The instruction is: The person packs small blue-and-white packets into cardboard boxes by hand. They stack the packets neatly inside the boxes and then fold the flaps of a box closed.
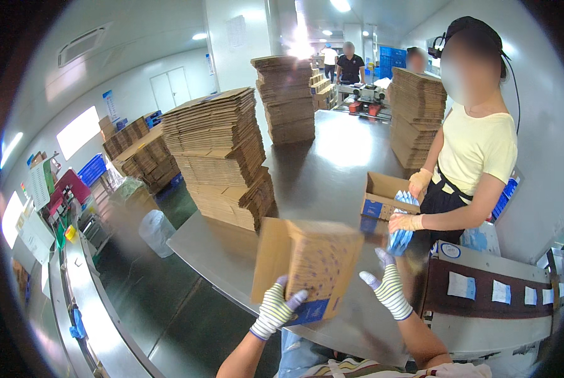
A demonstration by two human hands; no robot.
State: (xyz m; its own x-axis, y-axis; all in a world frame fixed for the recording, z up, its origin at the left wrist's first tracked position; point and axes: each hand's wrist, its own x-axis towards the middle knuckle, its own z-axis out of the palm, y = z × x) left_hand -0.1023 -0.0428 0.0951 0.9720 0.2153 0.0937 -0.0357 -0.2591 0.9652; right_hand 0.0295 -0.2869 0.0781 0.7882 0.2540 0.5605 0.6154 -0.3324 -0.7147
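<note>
My left hand [274,310], in a striped knit glove, grips the lower edge of a brown cardboard box [307,264] with a blue corner patch, holding it tilted above the steel table [319,164]. My right hand [389,288], also gloved, is just right of the box with fingers spread, not touching it. Across the table a person in a pale yellow shirt holds blue packets [400,236] beside an open cardboard box [382,196].
Tall stacks of flattened cartons [222,154] stand on the table's left side, more stacks [287,97] farther back and at the right [417,116]. A conveyor [86,315] runs along the lower left. A white bin [156,232] sits on the floor. Other people work far behind.
</note>
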